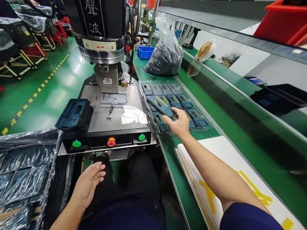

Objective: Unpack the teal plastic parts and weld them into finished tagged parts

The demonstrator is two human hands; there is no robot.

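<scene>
My right hand (178, 121) grips the edge of a dark blue plastic part (161, 104) with yellow strips, tilted over a clear tray (207, 127). Similar parts sit in the tray's compartments, and several compartments at the back show bare patterned plastic. My left hand (91, 178) hangs above my lap, fingers loosely curled and apart, holding nothing. In front of me stands a press (107, 78) with a grey fixture (114, 99) under its head. A stack of dark blue parts (74, 115) is at the left of its metal plate, a white cloth (133, 115) at the right.
Two green buttons (76, 143) and a red one (111, 141) line the press front. Behind the tray are a filled plastic bag (166, 50) and a blue bin (145, 52). White sheets (221, 152) lie at right. A plastic-lined box (23, 171) of wrapped parts stands at left.
</scene>
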